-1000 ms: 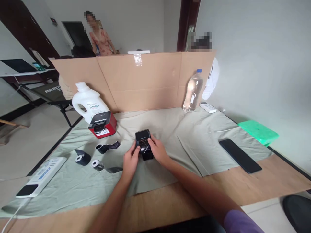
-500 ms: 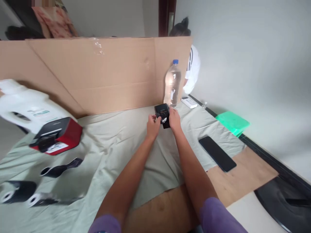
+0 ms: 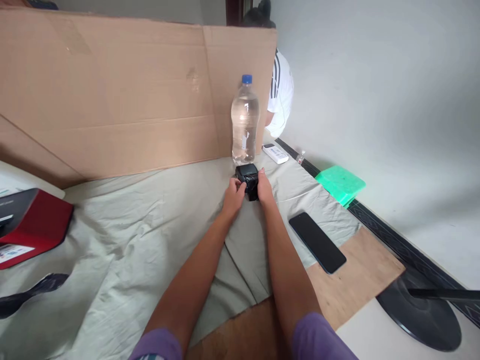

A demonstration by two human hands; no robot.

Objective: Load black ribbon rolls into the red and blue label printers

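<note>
In the head view, the left hand and right hand clamp the small black device in front of the bottle, apparently positioning it, and any release calls for steady footing on the cloth.

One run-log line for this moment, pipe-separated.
left hand: holds black box, left side | right hand: same box, right side | bottle: upright, just behind box | phone: flat, right of right forearm
</note>
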